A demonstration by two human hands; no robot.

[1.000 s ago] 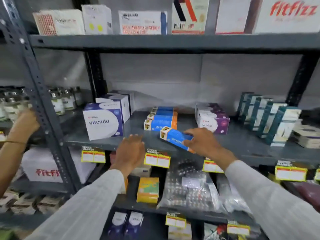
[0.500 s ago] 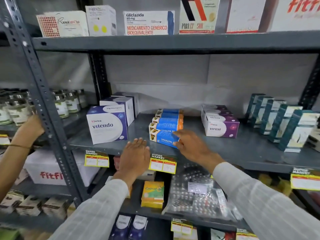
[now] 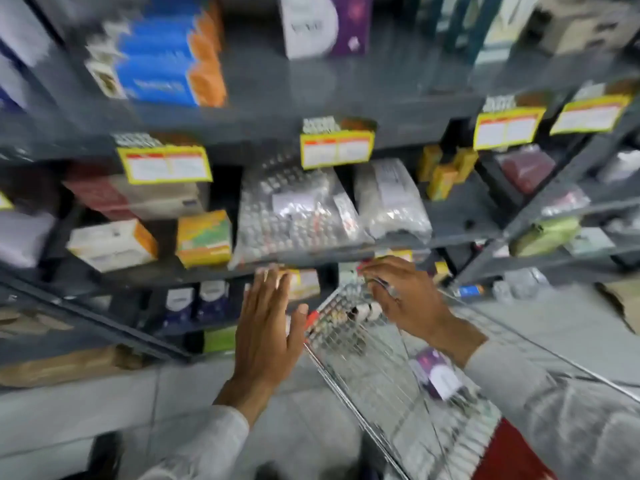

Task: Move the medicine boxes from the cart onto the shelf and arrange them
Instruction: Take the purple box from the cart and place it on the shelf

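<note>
The view is blurred and tilted down. A stack of blue and orange medicine boxes [image 3: 166, 60] lies on the grey shelf [image 3: 311, 109] at the top left, with a white and purple box [image 3: 322, 26] beside it. Below, the wire cart [image 3: 377, 362] stands against the shelves, and a purple and white box [image 3: 438, 372] lies inside it. My left hand [image 3: 266, 327] hovers flat and open by the cart's left rim, holding nothing. My right hand [image 3: 405, 299] hangs over the cart's far end, fingers spread and empty.
Yellow price tags [image 3: 337, 147] hang from the shelf edge. On the lower shelf lie bags of blister packs [image 3: 291, 216] and a yellow and green box [image 3: 204, 237]. Dark blue boxes [image 3: 194, 299] stand lower down. Grey floor tiles [image 3: 86, 410] show at the bottom left.
The blue and orange box has left my right hand and joined the stack. Both hands have dropped from the shelf to the cart, and the view has swung downward.
</note>
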